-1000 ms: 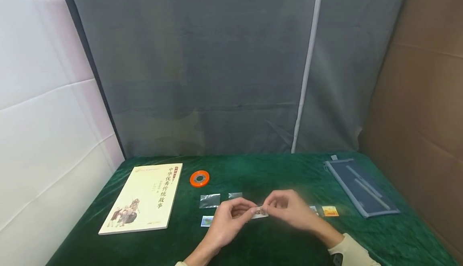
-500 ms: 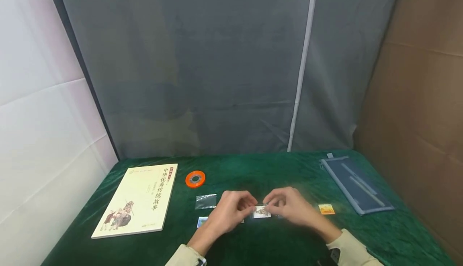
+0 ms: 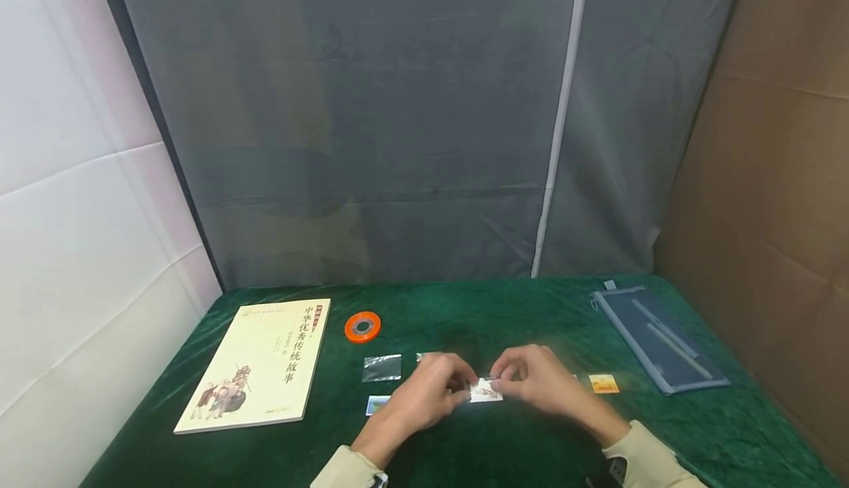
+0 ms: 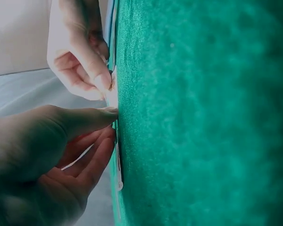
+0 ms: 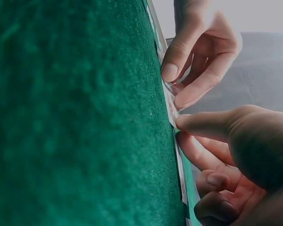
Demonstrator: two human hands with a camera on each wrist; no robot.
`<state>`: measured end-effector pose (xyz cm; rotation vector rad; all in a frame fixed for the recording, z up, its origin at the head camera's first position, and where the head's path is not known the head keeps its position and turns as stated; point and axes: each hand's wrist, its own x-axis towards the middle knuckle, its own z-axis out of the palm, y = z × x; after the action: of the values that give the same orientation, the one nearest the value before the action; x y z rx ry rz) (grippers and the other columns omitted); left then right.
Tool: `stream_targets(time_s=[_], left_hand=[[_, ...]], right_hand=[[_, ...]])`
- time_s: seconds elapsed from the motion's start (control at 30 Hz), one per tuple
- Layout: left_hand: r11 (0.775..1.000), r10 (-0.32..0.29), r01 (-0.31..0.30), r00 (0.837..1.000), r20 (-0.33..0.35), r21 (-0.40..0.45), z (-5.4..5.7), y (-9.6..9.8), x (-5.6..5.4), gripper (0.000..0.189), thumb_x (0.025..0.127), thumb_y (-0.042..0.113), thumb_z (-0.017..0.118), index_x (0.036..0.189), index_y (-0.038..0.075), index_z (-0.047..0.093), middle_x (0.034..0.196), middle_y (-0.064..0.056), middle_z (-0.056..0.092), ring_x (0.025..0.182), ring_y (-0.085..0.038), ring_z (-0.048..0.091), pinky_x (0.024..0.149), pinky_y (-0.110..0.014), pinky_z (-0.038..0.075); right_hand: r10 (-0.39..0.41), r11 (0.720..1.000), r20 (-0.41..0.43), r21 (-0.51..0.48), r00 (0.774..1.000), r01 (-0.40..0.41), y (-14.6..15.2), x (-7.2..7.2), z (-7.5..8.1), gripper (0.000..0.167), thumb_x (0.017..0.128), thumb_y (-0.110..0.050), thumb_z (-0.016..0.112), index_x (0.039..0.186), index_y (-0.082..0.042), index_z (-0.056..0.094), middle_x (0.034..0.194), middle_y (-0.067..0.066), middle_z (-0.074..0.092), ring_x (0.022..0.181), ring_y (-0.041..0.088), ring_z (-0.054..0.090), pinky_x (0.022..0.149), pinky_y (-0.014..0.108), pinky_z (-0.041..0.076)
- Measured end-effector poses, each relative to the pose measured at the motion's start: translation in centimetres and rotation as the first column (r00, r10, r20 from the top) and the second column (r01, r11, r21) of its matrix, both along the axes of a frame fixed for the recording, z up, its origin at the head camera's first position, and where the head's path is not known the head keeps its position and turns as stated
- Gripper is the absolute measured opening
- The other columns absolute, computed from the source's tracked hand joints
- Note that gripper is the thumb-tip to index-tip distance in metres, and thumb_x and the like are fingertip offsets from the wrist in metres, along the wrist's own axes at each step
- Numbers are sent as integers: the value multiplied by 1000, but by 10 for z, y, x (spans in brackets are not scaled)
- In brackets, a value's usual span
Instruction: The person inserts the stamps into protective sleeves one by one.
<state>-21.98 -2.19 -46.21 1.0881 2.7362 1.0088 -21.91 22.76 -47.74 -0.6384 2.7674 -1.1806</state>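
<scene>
Green cloth [image 3: 491,447], velvety, spread over the work surface.
Pale sleeves [image 3: 653,460], two, at the near edge.
Left hand [image 3: 427,394]: thumb and fingers brought together, pinching the left side of a small white card [image 3: 486,392].
Right hand [image 3: 533,381]: thumb and forefinger pinching the same card at its right side.
White card, printed with a picture — low over the cloth, between the two hands; whether it touches the cloth cannot be told.
Blue picture stamp [image 3: 376,404], flat, left of the left hand, partly covered by that forearm.
Orange-yellow stamp [image 3: 603,384], flat, right of the right hand.
Book [image 3: 265,366], cream cover with Chinese title and printed figures, lying at far left.
Clear plastic sleeve [image 3: 382,368], flat, beyond the blue picture stamp.
Blue pouch [image 3: 653,348], slim contents showing through — far right, lying aslant.
Orange ring [image 3: 362,327], dark-centred, just right of the book.
Grey curtain [image 3: 398,127] with a pale vertical strip [image 3: 560,116], behind all.
</scene>
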Motion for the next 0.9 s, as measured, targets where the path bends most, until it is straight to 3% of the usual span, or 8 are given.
stream_targets(time_s=[0.17, 0.3, 0.43, 0.63, 0.8, 0.9], left_hand=[[999, -11, 9, 998, -54, -32, 0, 1, 0, 15, 93, 1, 81, 106, 8, 83, 104, -3, 82, 91, -7, 73, 81, -23, 61], [1000, 8, -8, 1000, -6, -8, 0, -5, -5, 18, 96, 7, 81, 114, 10, 83, 111, -2, 82, 96, -9, 73, 84, -26, 61], [996, 83, -84, 996, 34, 24, 3, -22, -14, 20, 100, 11, 79, 119, 12, 81, 118, -2, 81, 106, -17, 75, 91, -37, 64], [978, 208, -208, 978, -17, 19, 3, -43, -24, 23, 99, 8, 78, 122, 9, 78, 125, -9, 79, 118, -30, 70, 103, -55, 58], [970, 242, -242, 970, -12, -20, 3, -46, -26, 32, 96, 9, 82, 127, 6, 75, 129, -15, 76, 119, -33, 67, 106, -58, 56], [970, 240, -240, 971, -6, -36, 2, -45, -27, 35, 94, 10, 84, 127, 6, 75, 127, -14, 77, 116, -31, 67, 104, -57, 57]], right_hand=[[0, 1000, -30, 26, 1000, 1, 1, -1, -2, 12, 93, -28, 86, 100, -22, 79, 81, -11, 70, 63, 5, 57, 56, 26, 48], [4, 1000, -41, 18, 999, -3, 1, -1, -1, 11, 96, -26, 84, 104, -20, 79, 81, -11, 68, 63, 4, 57, 57, 26, 49], [18, 1000, -29, -22, 999, -19, -2, 2, 3, 11, 100, -26, 79, 107, -18, 79, 84, -9, 72, 61, 4, 57, 56, 26, 50], [110, 993, -16, -39, 994, -110, -18, 10, 4, 11, 101, -29, 78, 108, -21, 79, 90, -10, 75, 63, 2, 58, 61, 24, 52], [185, 983, -36, -13, 982, -186, -37, 9, 2, 17, 99, -28, 81, 113, -17, 78, 94, -10, 72, 72, 0, 58, 68, 22, 52], [178, 983, -71, 61, 981, -174, -49, 8, 1, 22, 96, -28, 83, 114, -16, 78, 93, -10, 69, 74, 0, 56, 68, 22, 50]])
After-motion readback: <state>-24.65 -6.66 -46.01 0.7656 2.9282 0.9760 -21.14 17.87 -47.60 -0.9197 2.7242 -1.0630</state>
